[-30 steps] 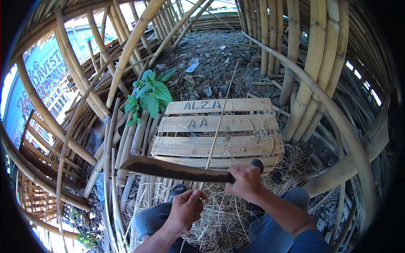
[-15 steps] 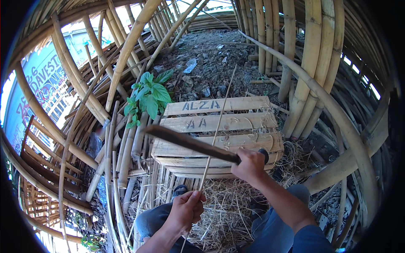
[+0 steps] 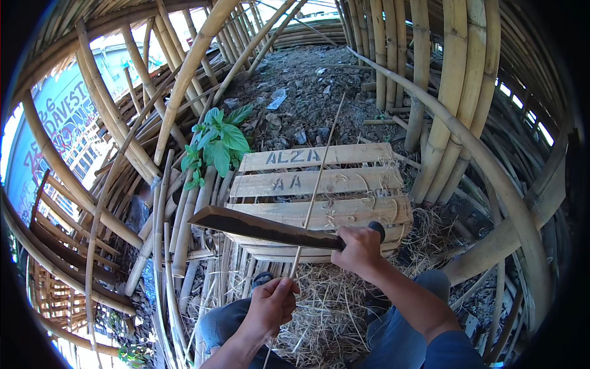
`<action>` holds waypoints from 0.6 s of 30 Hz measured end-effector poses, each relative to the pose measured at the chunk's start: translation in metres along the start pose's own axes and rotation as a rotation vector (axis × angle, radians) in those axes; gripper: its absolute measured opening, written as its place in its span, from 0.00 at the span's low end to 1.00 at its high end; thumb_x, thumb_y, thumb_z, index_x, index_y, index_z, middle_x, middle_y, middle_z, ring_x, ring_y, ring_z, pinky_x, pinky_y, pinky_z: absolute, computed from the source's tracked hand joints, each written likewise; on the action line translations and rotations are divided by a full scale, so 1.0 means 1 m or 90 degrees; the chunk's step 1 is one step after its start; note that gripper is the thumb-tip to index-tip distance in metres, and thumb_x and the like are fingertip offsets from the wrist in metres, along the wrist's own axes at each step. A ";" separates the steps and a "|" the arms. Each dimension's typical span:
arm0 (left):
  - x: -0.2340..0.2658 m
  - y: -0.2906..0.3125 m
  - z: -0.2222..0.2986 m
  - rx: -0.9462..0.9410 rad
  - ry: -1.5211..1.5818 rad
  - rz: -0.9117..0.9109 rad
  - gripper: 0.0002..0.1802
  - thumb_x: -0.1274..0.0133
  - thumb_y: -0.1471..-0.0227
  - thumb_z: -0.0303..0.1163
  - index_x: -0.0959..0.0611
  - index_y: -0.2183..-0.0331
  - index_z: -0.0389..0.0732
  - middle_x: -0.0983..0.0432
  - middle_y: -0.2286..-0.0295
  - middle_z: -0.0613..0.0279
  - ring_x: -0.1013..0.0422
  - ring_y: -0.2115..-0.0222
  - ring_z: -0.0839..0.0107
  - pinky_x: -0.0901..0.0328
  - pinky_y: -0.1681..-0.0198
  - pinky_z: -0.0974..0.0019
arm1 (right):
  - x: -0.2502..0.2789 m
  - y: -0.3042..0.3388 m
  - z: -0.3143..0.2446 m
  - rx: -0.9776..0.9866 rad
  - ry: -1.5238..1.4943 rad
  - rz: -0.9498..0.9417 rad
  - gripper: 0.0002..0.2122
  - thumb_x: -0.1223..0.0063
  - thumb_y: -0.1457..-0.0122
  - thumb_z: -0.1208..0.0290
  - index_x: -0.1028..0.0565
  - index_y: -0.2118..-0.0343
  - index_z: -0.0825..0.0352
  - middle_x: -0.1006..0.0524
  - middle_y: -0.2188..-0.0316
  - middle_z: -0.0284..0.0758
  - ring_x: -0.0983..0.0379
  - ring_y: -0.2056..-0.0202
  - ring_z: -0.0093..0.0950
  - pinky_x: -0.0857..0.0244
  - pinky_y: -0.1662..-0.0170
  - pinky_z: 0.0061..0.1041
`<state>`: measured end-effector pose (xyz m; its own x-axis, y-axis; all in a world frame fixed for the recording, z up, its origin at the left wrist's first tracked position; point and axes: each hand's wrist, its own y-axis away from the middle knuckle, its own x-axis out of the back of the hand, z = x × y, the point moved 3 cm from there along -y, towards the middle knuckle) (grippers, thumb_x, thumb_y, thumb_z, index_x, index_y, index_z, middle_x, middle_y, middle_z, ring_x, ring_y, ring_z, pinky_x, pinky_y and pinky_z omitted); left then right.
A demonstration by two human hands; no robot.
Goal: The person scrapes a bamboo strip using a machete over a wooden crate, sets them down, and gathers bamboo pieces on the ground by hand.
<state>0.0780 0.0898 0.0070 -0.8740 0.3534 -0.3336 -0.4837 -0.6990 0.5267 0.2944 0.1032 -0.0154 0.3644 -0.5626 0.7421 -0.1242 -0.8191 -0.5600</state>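
A thin bamboo strip (image 3: 317,189) slants up and away from my left hand (image 3: 274,302), whose fingers are closed round its lower part. The strip's near end runs down past the lower edge of the picture. My right hand (image 3: 358,250) grips the dark handle of a machete (image 3: 264,226). Its broad brown blade points left, crossing the strip a little above my left hand; whether the two touch I cannot tell. Beneath both lies a slatted wooden crate (image 3: 319,179) with dark lettering and curled shavings on its slats.
Pale shavings (image 3: 326,307) cover the ground between my knees. Bamboo poles (image 3: 184,227) and a leafy green plant (image 3: 218,144) stand left of the crate. Upright bamboo posts (image 3: 455,92) and a long slanting pole (image 3: 455,123) rise at the right. Rubble (image 3: 301,92) lies beyond.
The machete's blade has swung down and nearer to me, its broad side now showing more. My right hand has shifted slightly left and down. My left hand and the strip hold almost still.
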 end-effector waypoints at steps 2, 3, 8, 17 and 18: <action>-0.001 0.001 0.001 -0.006 -0.004 0.004 0.16 0.61 0.38 0.38 0.28 0.72 0.37 0.48 0.87 0.75 0.53 0.90 0.84 0.58 0.89 0.77 | -0.004 -0.001 0.005 0.017 -0.011 0.006 0.08 0.45 0.66 0.67 0.29 0.82 0.65 0.26 0.83 0.38 0.26 0.80 0.36 0.32 0.75 0.34; -0.001 0.001 0.001 -0.004 -0.010 0.004 0.16 0.61 0.38 0.38 0.28 0.72 0.38 0.47 0.87 0.75 0.53 0.90 0.84 0.58 0.89 0.77 | -0.002 0.000 0.005 0.015 -0.009 0.007 0.08 0.45 0.66 0.67 0.29 0.82 0.65 0.26 0.83 0.38 0.26 0.80 0.36 0.32 0.75 0.34; 0.002 0.001 -0.003 -0.002 -0.009 0.009 0.16 0.61 0.38 0.38 0.28 0.72 0.38 0.47 0.87 0.75 0.53 0.90 0.84 0.58 0.89 0.77 | -0.006 0.001 0.014 -0.079 0.042 -0.004 0.06 0.46 0.67 0.70 0.28 0.83 0.64 0.26 0.86 0.38 0.27 0.82 0.39 0.33 0.76 0.36; 0.002 0.003 -0.008 0.017 -0.002 -0.014 0.16 0.61 0.38 0.37 0.27 0.72 0.37 0.47 0.87 0.75 0.52 0.90 0.84 0.58 0.89 0.77 | 0.004 0.008 0.005 -0.042 0.000 0.008 0.05 0.46 0.66 0.71 0.29 0.83 0.63 0.27 0.87 0.38 0.27 0.83 0.39 0.34 0.78 0.37; 0.001 0.006 -0.007 0.008 -0.008 -0.014 0.16 0.61 0.38 0.37 0.27 0.72 0.37 0.46 0.87 0.75 0.52 0.90 0.84 0.58 0.89 0.77 | 0.008 0.005 0.005 -0.017 -0.003 0.002 0.06 0.46 0.66 0.70 0.28 0.82 0.64 0.27 0.86 0.39 0.27 0.82 0.39 0.33 0.78 0.38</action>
<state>0.0748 0.0815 0.0047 -0.8639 0.3764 -0.3348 -0.5029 -0.6831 0.5296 0.3015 0.0950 -0.0141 0.3677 -0.5643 0.7392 -0.1493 -0.8204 -0.5519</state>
